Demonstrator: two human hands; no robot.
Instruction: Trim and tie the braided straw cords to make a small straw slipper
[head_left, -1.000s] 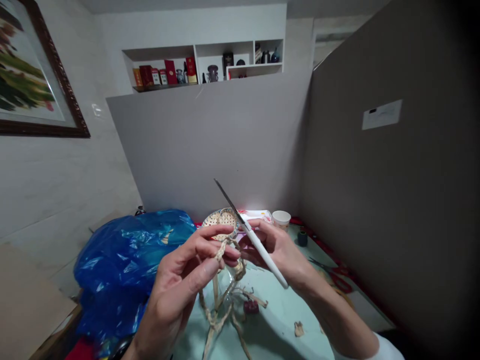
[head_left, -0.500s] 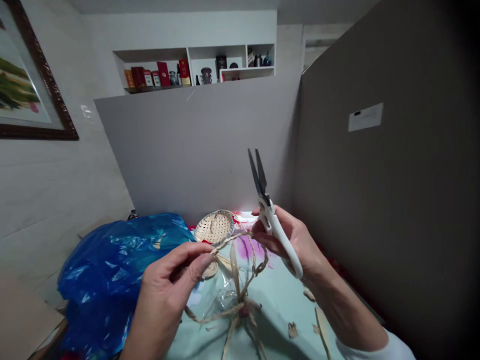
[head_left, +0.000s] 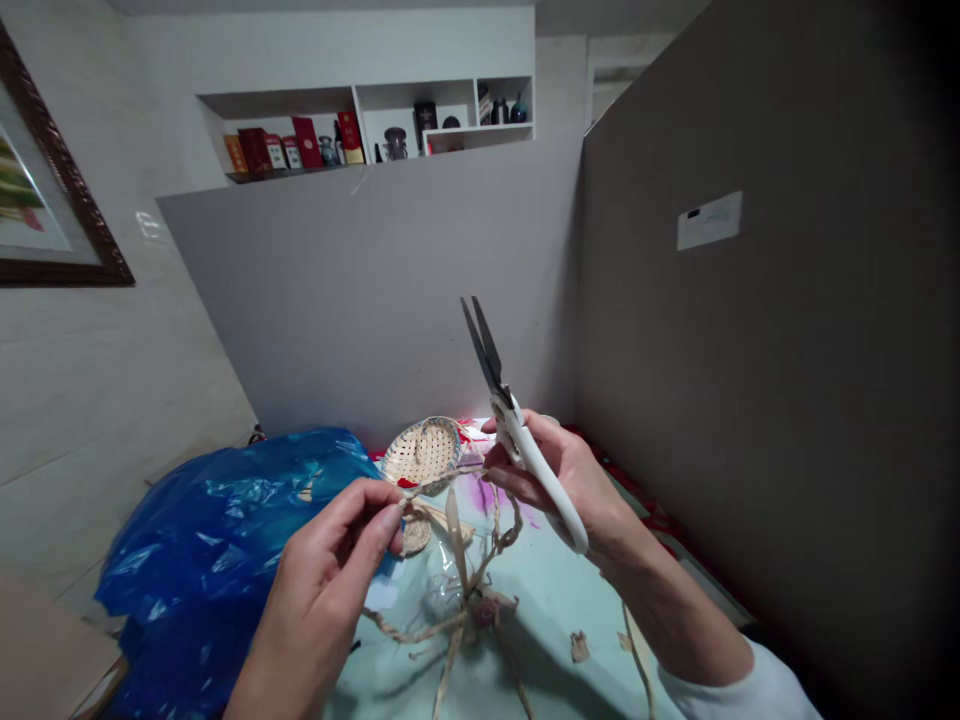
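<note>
A: Left hand (head_left: 337, 570), seven o'clock?
B: Pinching one end of braided cord (head_left: 459, 474).
A: Cord's place?
B: Six o'clock, between the hands.
A: White-handled scissors (head_left: 521, 430)?
B: Five o'clock, blades parted, pointing to eleven.
A: Right hand (head_left: 566, 475), beside?
B: Grasping scissors and, apparently, cord — double load. Loosened pinch could unravel the braid; swinging blades could nick it.
</note>
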